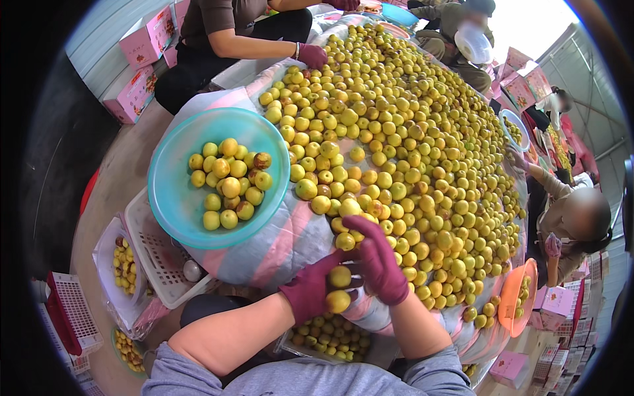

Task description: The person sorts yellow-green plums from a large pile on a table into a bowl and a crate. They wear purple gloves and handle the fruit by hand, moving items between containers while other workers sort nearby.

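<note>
Both my hands wear maroon gloves and meet in front of me at the near edge of a quilt-covered table heaped with round yellow-green fruit, probably jujubes (pixel 396 193). Two fruits (pixel 339 289) rest against the palm and fingers of my left hand (pixel 314 284). Beside it, my right hand (pixel 379 262) has its fingers spread, with its fingertips near the left hand; whether it touches a fruit is hidden. A turquoise plastic basin (pixel 168 208) with a small group of the fruit stands on the quilt (pixel 297 247) at the left. Below my hands sits a container of more fruit (pixel 332 339).
A white plastic basket (pixel 158 262) and a bowl of fruit (pixel 124 267) are at the lower left. An orange basin (pixel 510 302) sits at the right edge. Several people work around the heap; a co-worker's gloved hand (pixel 312 56) touches its far left side. Pink cartons (pixel 131 94) stand behind.
</note>
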Tool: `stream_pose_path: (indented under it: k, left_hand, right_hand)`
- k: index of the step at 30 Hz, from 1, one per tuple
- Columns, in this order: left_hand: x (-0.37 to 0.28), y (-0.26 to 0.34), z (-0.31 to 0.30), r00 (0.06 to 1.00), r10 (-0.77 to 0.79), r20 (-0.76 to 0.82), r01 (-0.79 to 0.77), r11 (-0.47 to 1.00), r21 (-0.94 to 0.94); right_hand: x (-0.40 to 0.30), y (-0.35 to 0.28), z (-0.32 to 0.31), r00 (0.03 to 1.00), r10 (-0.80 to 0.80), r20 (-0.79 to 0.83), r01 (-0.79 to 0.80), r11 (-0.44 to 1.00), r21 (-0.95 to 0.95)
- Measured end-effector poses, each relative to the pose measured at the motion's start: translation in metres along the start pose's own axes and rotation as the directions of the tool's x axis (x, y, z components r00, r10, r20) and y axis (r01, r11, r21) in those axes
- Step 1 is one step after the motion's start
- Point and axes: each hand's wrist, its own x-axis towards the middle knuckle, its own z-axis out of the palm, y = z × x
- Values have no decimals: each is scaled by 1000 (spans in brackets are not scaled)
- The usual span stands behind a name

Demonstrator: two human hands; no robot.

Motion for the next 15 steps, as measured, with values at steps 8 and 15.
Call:
stream_pose_path:
  k: [8,15]
  left_hand:
    - [-25,-83,4,702,-661,266,708,686,-167]
    - [-34,-52,14,815,-542,202,566,820,-82]
  right_hand:
    - [78,78,-23,925,-351,-149,155,704,-693]
    - [184,80,-11,842,538,-38,-205,254,-945]
